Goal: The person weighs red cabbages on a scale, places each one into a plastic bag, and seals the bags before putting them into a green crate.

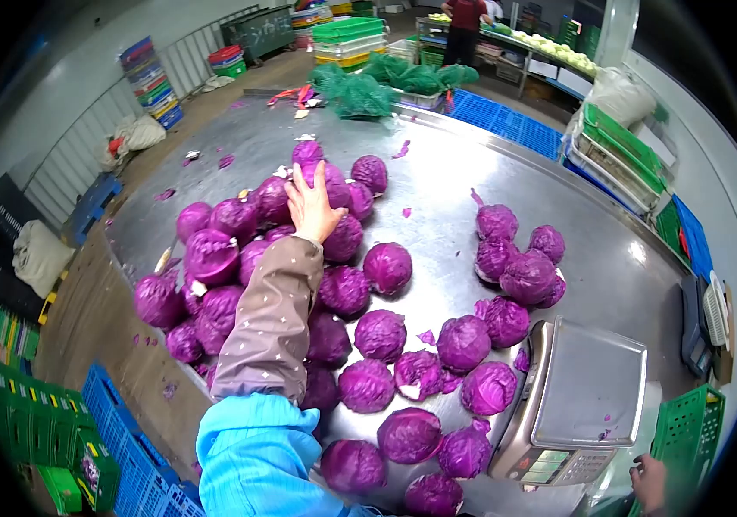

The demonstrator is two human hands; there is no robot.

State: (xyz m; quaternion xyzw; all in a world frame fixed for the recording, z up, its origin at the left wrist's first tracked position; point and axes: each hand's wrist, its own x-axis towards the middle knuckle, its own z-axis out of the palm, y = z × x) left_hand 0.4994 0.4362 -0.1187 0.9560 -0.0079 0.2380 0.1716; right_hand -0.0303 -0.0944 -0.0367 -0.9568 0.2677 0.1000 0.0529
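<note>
My left hand reaches far over the metal table, its fingers spread on top of a red cabbage at the back of a pile. More red cabbages lie heaped around my forearm, among them a large one to the left and another to the right. At the lower right edge, my right hand hangs partly in view beside a green crate, fingers loosely bent and apart, with nothing seen in them. A digital scale with a bare metal plate stands between that hand and the cabbages.
A separate cluster of red cabbages sits right of centre. Green netting lies at the table's far edge. Stacked crates stand along the right, with blue pallets at lower left. A person stands at a far table.
</note>
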